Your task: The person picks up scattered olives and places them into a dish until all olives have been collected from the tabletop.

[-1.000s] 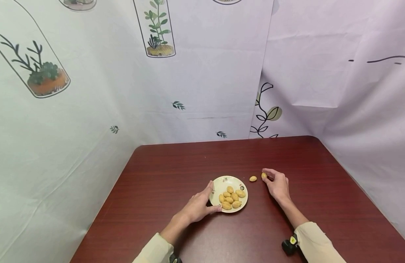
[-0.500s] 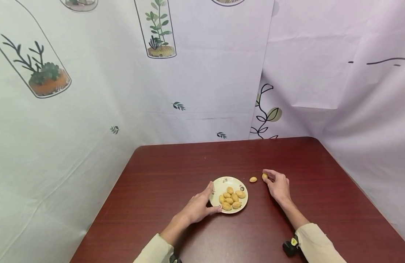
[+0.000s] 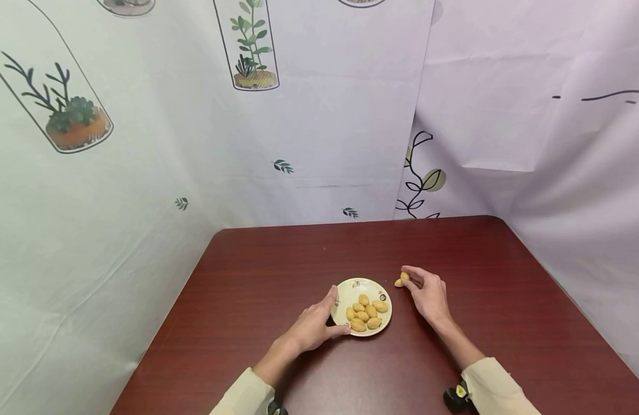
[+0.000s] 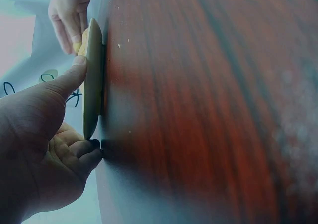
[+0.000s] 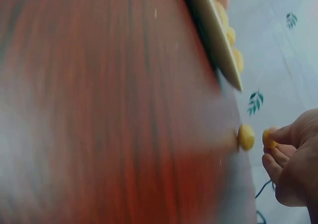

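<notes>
A small round cream plate (image 3: pixel 345 291) with printed marks on its rim stands on the table, bearing several yellow oval pieces (image 3: pixel 371 311) whose kind I cannot tell. My left hand (image 3: pixel 311 327) holds the plate's left side, its thumb at the near rim and its fingers along the far left. In the left wrist view the plate (image 4: pixel 92 90) sits between thumb and fingers. My right hand (image 3: pixel 430 295) pinches one yellow oval piece (image 5: pixel 270 138) between thumb and fingertips, raised above the table. Just beside it, another loose yellow piece (image 5: pixel 246 137) lies on the table, partly covered in the head view.
The dark red wooden table (image 3: pixel 257 271) has rounded far corners. White curtains (image 3: pixel 324 144) printed with plants hang behind it and along both sides. Black wrist devices (image 3: pixel 456 397) show by the cream sleeves (image 3: pixel 498 386).
My right hand has moved left with the pinched piece, from the right of the loose piece to right over it. My left hand and the plate have stayed put.
</notes>
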Motion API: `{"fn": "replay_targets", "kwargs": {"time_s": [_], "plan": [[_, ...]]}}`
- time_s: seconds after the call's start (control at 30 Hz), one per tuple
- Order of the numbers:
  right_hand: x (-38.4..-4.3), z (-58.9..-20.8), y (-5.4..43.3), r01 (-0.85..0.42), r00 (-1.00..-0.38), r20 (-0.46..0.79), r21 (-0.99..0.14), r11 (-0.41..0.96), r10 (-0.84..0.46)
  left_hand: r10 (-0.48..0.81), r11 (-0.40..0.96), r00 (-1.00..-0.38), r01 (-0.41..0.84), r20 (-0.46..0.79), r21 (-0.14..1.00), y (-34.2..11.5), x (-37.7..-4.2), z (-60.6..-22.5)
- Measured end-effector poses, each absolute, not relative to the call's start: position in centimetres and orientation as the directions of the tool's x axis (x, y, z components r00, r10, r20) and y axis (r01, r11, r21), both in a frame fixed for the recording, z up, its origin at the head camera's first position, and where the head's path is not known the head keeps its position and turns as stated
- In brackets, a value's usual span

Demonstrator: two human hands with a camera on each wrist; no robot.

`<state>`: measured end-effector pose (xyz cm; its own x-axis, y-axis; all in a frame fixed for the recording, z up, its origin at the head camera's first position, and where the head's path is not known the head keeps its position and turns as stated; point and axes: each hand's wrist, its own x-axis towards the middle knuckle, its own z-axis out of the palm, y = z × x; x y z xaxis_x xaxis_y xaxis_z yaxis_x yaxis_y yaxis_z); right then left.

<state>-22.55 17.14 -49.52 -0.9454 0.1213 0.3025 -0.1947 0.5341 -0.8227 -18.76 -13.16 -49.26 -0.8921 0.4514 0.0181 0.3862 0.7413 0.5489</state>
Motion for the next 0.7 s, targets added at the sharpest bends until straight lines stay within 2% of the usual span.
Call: {"fn": "replay_targets", "kwargs": {"time_s": [0.43, 0.7], "plan": [[-20.9, -48.3, 13.3, -0.307, -0.94, 0.34, -0.837, 0.453, -0.01, 0.451, 0.74, -0.892, 0.388, 0.022, 0.549, -13.1, -18.8, -49.3], [-20.2, -49.0, 12.0, -0.319, -0.94, 0.336, -0.812, 0.488, -0.055, 0.454, 0.738, -0.891, 0.393, 0.027, 0.548, -13.2, -18.7, -49.2]]}}
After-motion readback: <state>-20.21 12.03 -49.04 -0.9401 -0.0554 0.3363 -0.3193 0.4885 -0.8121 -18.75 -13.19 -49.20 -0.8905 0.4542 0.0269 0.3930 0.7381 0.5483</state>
